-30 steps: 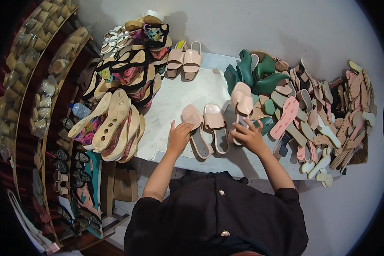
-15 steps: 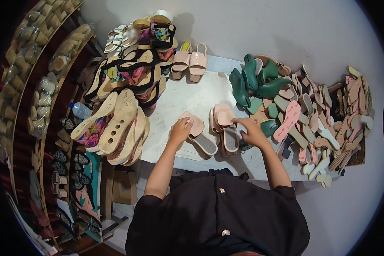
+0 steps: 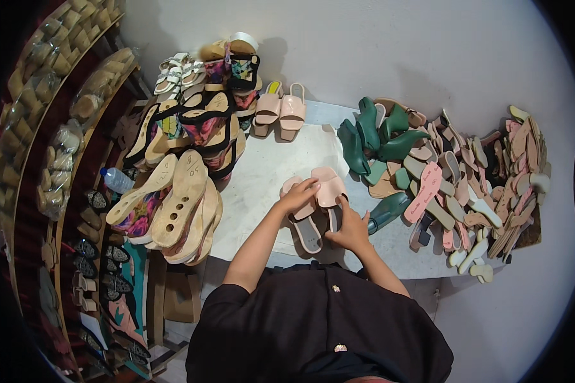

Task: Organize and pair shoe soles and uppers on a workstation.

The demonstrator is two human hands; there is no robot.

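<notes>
Pink, broad-strapped left sandal [image 3: 309,235] and right sandal [image 3: 328,184], side by side
The left one (grey insole showing) lies partly under the left hand [image 3: 298,195]; the other touches the right hand [image 3: 352,230].

This looks like a small shoemaking workshop. Green foot-shaped shoe forms [image 3: 367,124] lie on the desk [image 3: 396,256], beside a large heap of loose insoles and soles [image 3: 524,167], far more than a home would hold. At the left stand bare wedge soles [image 3: 182,204] with holes in them and handwritten marks on top, next to complete-looking pale pink sandals [image 3: 292,113]. Wooden shelves carry bundles of heel-like blocks in clear plastic [image 3: 61,167], with rows of dark patterned shoes [image 3: 115,253] lower down.
</notes>
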